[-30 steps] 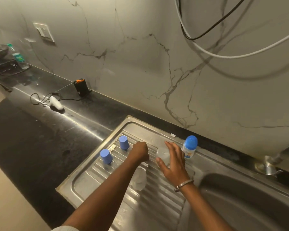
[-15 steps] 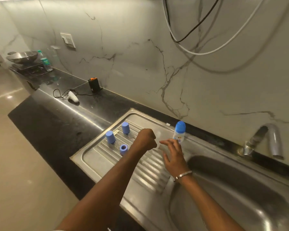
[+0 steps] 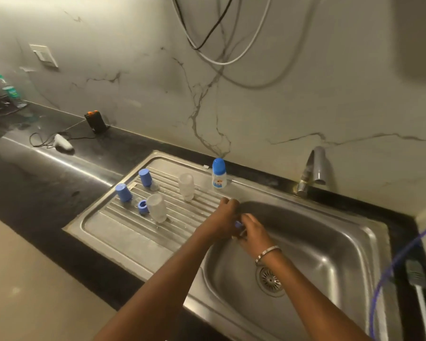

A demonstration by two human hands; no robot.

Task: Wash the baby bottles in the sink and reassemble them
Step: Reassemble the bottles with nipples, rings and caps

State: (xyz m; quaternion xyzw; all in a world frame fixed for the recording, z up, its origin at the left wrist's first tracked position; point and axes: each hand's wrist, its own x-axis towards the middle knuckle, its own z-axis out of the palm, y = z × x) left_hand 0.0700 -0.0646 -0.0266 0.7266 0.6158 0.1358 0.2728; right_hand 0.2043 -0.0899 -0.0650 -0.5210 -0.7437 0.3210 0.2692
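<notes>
Hands: both meet over the near-left edge of the sink basin (image 3: 330,244), right at the lip where the drainboard (image 3: 123,232) ends
Left hand (image 3: 225,219): fingers curled in, closed on a small blue ring (image 3: 238,225) that peeks out between the two hands
Right hand (image 3: 252,230): fingers bent and pinching the same small part from the other side, something pale in there too but it's too blurry to call; a metal bangle (image 3: 267,252) sits on the wrist
Clear bottles: two of them, upside down on the drainboard ribs, nearer one (image 3: 157,210) and farther one (image 3: 186,186), well apart
Blue caps: two stand on the left side of the drainboard, front cap (image 3: 123,192) and back cap (image 3: 145,177)
Blue collar (image 3: 142,207): on its side, just beside the nearer clear bottle
Assembled bottle (image 3: 219,173): upright with its blue cap on, at the back rim near the wall
Tap (image 3: 312,168): behind the basin, no water visible
Drain (image 3: 271,279): below the right wrist
Brush (image 3: 417,289): on the dark counter right of the sink
Counter stuff: black charger (image 3: 95,121) and white plug (image 3: 63,142) far left
</notes>
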